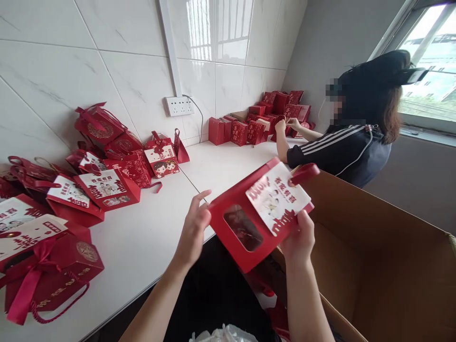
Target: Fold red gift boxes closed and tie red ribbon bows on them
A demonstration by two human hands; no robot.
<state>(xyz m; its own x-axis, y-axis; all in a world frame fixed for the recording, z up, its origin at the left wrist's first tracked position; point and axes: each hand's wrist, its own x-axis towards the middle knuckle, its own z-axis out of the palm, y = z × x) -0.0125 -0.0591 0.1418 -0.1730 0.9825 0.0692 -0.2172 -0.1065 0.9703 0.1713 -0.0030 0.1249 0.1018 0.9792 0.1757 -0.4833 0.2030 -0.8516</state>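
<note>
Red box is tilted in midair at the bench front edge, left of the open carton. Right hand grips its lower right side, thumb by the white card. Left hand is at the left edge, index finger raised; can't tell if that grip is closed. More red boxes crowd bench left; co-worker handles others at the far end.
</note>
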